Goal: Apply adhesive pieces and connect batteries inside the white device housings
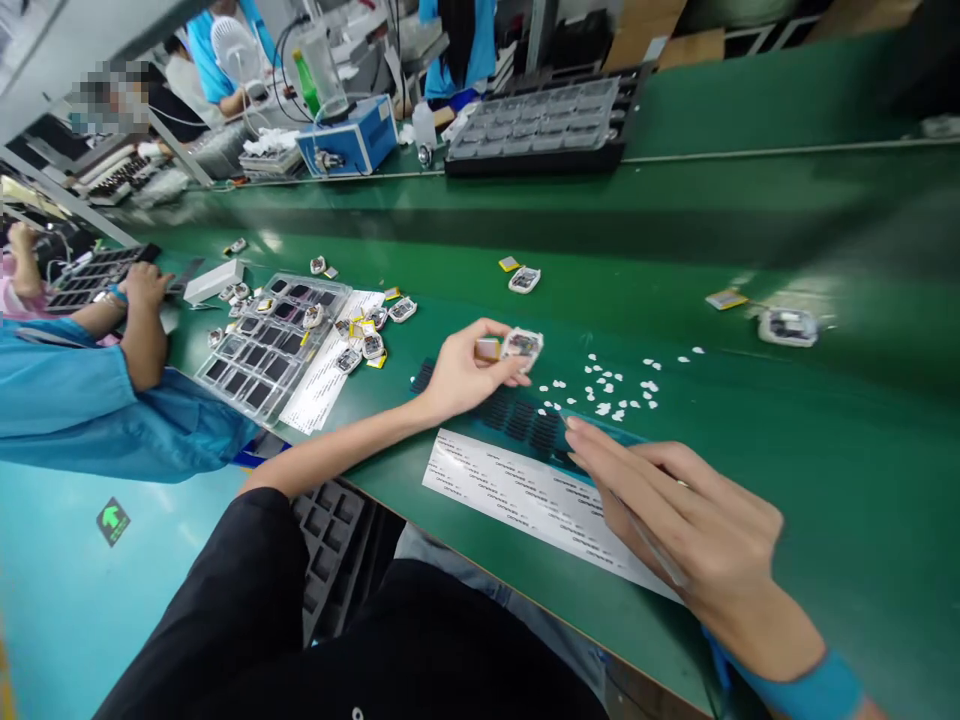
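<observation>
While pinching a small white module (pixel 523 345) at frame center, left hand (pixel 465 372) closed on it, hovering just above a dark strip of parts (pixel 517 415) on the green table (pixel 787 430). Lower right: right hand (pixel 690 520) wrapped narrow around thin tweezers (pixel 652 545), tip near scattered white bits (pixel 611 385). Left of frame: a clear tray (pixel 262 345), loose modules, a co-worker's blue sleeve (pixel 82 400).

clear compartment tray (pixel 255 350), blue box (pixel 352 140), grey tray stack (pixel 540 125), co-worker's blue sleeve (pixel 90 400)
</observation>
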### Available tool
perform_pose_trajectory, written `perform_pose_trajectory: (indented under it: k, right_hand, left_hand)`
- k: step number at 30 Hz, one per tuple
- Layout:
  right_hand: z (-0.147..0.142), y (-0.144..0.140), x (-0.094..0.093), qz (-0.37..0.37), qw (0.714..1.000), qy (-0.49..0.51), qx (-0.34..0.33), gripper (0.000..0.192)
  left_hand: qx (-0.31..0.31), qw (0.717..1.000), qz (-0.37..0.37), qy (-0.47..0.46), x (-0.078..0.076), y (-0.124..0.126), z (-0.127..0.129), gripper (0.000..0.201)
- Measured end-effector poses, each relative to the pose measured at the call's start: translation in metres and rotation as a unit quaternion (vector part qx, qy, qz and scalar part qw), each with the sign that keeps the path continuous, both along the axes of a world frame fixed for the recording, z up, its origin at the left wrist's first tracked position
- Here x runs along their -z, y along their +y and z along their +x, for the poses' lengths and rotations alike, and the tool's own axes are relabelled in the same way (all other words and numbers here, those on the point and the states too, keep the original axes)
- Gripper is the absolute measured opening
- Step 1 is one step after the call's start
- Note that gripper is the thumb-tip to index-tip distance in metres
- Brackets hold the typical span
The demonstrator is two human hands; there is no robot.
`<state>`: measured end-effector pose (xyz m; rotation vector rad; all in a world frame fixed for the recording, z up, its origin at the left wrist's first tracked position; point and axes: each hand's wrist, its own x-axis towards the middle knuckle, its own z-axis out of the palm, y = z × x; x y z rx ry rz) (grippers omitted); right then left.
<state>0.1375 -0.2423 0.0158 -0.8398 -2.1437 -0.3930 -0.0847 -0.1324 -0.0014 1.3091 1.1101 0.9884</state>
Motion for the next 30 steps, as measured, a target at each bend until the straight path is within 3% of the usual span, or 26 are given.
perform_pose_trajectory:
  k: [2, 4, 8, 12, 17, 23, 26, 28, 29, 30]
  right_hand:
    - [-0.001, 0.0, 0.001, 0.01, 1.0, -0.005, -0.007, 0.083]
    - [-0.002, 0.0, 0.0, 0.019, 1.0, -0.012, -0.008, 0.085]
    - [-0.002, -0.001, -0.004, 0.026, 0.999, -0.019, -0.006, 0.079]
    - [-0.001, -0.002, -0.005, 0.033, 0.999, -0.028, -0.004, 0.072]
    - [-0.001, -0.003, -0.003, 0.031, 0.999, -0.033, -0.004, 0.07]
    - [0.0, -0.002, -0.002, 0.038, 0.999, -0.021, 0.026, 0.071]
    - [0.0, -0.001, 0.0, 0.021, 0.999, -0.015, 0.021, 0.067]
    - [0.001, 0.001, 0.001, 0.004, 1.0, -0.007, 0.015, 0.061]
    - [0.001, 0.002, 0.001, -0.004, 1.0, 0.002, 0.016, 0.058]
    - [0.002, 0.003, 0.002, -0.013, 1.0, 0.015, 0.02, 0.055]
  left_hand:
    - [-0.032, 0.977, 0.101, 0.184, -0.007, 0.035, -0.014, 0.029]
    - [-0.047, 0.893, 0.151, 0.422, -0.015, 0.072, -0.029, 0.027]
    - [-0.056, 0.843, 0.151, 0.514, -0.027, 0.119, -0.044, 0.023]
    - [0.003, 0.819, 0.216, 0.531, -0.022, 0.129, -0.029, 0.042]
    - [0.115, 0.822, 0.218, 0.513, -0.004, 0.141, -0.004, 0.044]
    - [0.093, 0.851, 0.199, 0.477, -0.007, 0.145, -0.005, 0.021]
    - [0.076, 0.87, 0.212, 0.439, -0.013, 0.117, -0.006, 0.009]
    - [0.079, 0.89, 0.22, 0.392, -0.013, 0.085, -0.002, 0.012]
    - [0.091, 0.908, 0.215, 0.347, -0.013, 0.067, 0.0, 0.017]
    - [0.127, 0.953, 0.164, 0.22, -0.012, 0.047, 0.003, 0.022]
